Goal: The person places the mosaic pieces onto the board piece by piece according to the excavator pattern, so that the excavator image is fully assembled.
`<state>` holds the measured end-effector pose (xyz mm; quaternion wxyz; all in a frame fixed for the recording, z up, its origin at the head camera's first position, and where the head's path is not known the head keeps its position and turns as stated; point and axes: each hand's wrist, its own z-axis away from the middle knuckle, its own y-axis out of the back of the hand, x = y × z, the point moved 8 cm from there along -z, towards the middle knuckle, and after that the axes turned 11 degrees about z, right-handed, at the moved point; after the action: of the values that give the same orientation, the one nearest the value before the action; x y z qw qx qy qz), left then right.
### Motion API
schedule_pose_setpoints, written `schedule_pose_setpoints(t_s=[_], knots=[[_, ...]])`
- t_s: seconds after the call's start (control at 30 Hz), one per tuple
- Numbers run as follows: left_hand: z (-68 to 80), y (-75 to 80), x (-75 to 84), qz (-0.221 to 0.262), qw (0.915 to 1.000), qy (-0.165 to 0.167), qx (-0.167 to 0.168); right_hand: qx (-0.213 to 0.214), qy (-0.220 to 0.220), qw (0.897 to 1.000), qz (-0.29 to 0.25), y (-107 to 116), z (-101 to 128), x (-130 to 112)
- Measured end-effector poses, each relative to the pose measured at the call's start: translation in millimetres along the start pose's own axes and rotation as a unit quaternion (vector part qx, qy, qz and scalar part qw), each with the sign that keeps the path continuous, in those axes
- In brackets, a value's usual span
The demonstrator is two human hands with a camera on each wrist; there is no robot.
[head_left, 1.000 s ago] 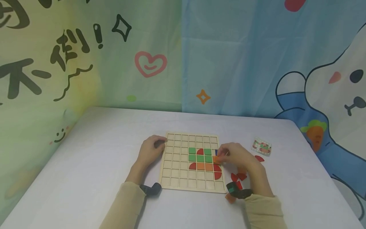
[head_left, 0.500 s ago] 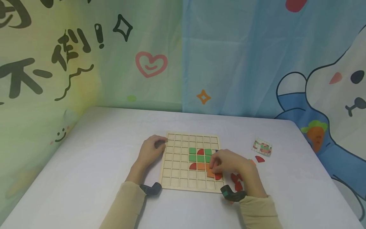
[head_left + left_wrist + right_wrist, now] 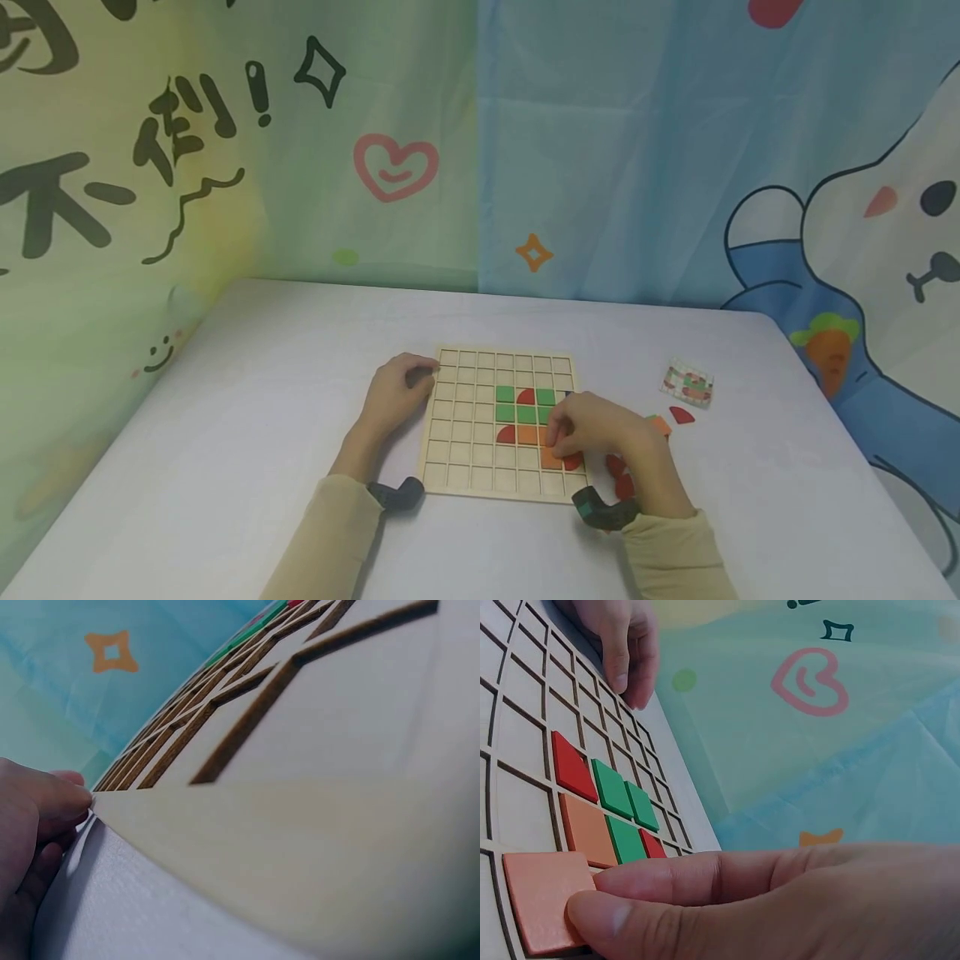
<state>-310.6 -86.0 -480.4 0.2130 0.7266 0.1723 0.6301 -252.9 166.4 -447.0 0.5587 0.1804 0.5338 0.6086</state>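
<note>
right hand [image 3: 592,429] pinches an orange square tile [image 3: 544,900] between thumb and forefinger, its grip closed on the tile's edge, tile half-seated over a cell near the wooden grid board [image 3: 465,433]'s lower right. left hand [image 3: 393,396], fingers curled, steadies the board's left edge on the worktop [image 3: 262,400]. best practice: align corners, lower flat, then press.
</note>
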Motion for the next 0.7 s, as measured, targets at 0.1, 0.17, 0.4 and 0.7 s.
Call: schedule_pose_setpoints(t_s=[0.1, 0.17, 0.4, 0.7], knots=[[0.1, -0.3, -0.2, 0.001, 1.0, 0.001, -0.001, 0.001, -0.004, 1.0, 0.009, 1, 0, -2], [0.2, -0.5, -0.2, 0.001, 1.0, 0.001, -0.001, 0.002, -0.01, 1.0, 0.012, 0, 1, -2], [-0.3, -0.6, 1.3, 0.0, 1.0, -0.004, 0.0, 0.0, -0.016, 0.999, 0.031, -1, -1, -4], [-0.4, -0.5, 0.4, -0.007, 1.0, -0.001, 0.003, 0.016, -0.056, 0.998, 0.003, 8, 5, 19]])
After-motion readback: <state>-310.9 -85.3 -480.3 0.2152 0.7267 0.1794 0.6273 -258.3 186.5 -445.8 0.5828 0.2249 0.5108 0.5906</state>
